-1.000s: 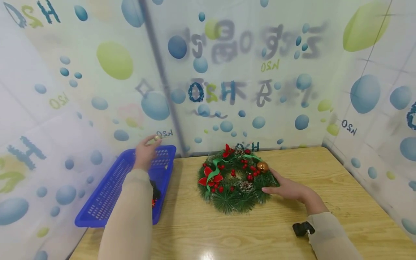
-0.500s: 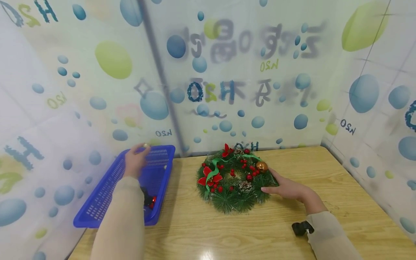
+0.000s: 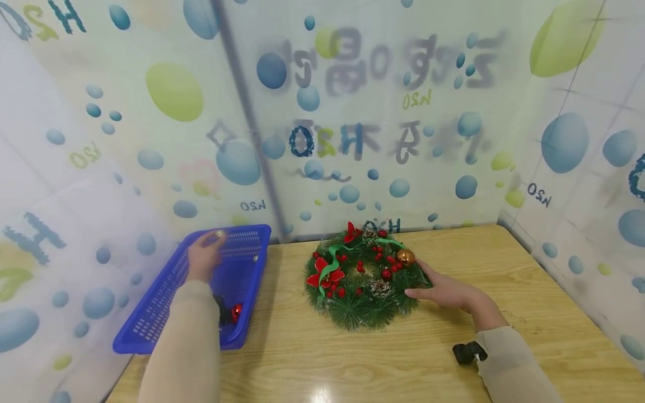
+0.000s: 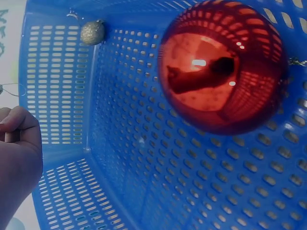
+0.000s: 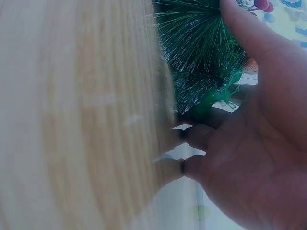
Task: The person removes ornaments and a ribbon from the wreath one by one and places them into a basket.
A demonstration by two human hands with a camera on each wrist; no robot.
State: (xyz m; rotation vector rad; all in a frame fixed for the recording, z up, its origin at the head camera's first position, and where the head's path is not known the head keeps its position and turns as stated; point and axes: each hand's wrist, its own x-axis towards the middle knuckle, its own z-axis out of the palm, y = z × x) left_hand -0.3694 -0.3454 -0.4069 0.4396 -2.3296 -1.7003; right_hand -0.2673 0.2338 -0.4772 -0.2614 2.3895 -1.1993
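Observation:
Over the far end of the blue basket [image 3: 259, 296], my left hand [image 3: 203, 262] pinches a small pale gold bauble [image 3: 220, 233] between thumb and fingertips. A thin loop of string [image 4: 13, 90] shows beside those fingers in the left wrist view. The green Christmas wreath [image 3: 353, 316] lies on the table, dressed with red flowers, berries, pinecones, a green ribbon and a gold bauble [image 3: 405, 257]. My right hand [image 3: 448, 291] holds the wreath's right edge, thumb over the needles and fingers at its outer side, near that gold bauble.
Inside the basket are a shiny red bauble [image 4: 223, 67], a small glittery bauble [image 4: 92, 33] and something dark next to the red one. A wooden table [image 3: 393, 364] carries basket and wreath. Patterned curtains [image 3: 322, 168] hang behind and at both sides.
My left hand has moved left and slightly down with the small bauble, from the basket's far rim to over its inside. The right hand and wreath have stayed put.

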